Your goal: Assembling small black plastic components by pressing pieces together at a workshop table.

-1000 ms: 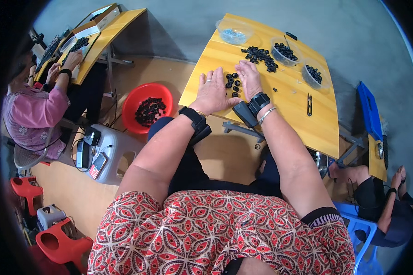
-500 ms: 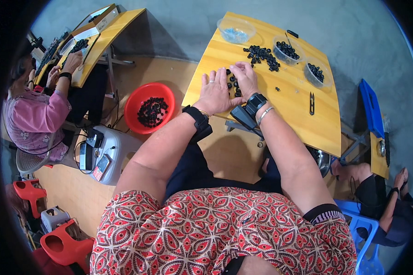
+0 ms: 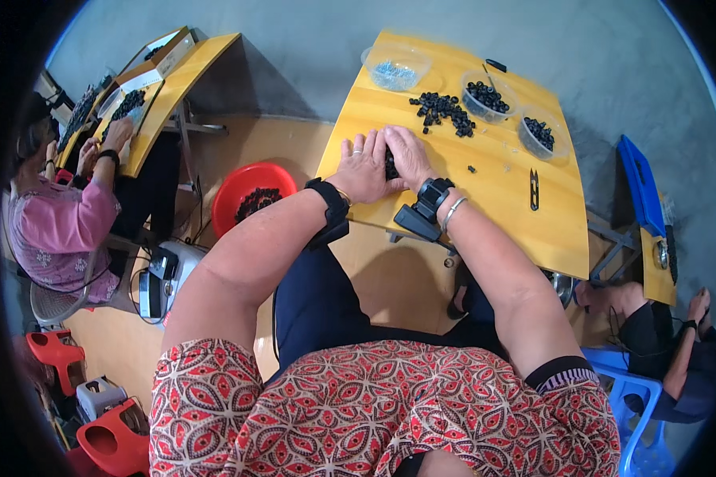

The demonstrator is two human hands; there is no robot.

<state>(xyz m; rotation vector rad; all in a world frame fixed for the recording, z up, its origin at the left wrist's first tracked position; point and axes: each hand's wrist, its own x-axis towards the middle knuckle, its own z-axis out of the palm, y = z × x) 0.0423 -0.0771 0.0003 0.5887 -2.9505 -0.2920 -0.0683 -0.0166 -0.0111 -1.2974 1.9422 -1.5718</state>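
Note:
On the yellow wooden table [image 3: 485,215], near its left front edge, my two hands lie close together. Palm down, my left hand [image 3: 364,173] has its fingers stretched out flat. My right hand [image 3: 409,157] lies flat beside it, fingers extended. Small round black pieces [image 3: 391,165] sit in the narrow gap between them, mostly covered by the hands; neither hand grips one. Beyond my fingers a loose pile of black pieces [image 3: 441,111] is spread out. One stray black piece [image 3: 472,168] lies to the right.
Clear plastic bowls stand farther back: one [image 3: 425,63] with pale blue bits, two [image 3: 511,101] [image 3: 563,144] with black pieces. Black thread snips [image 3: 534,189] lie right. A red basin [image 3: 227,199] is on the floor left. Another person [image 3: 64,215] works at the left table.
My hands have drawn closer together, narrowing the gap and covering most of the black pieces that showed between them. The whole view has shifted slightly.

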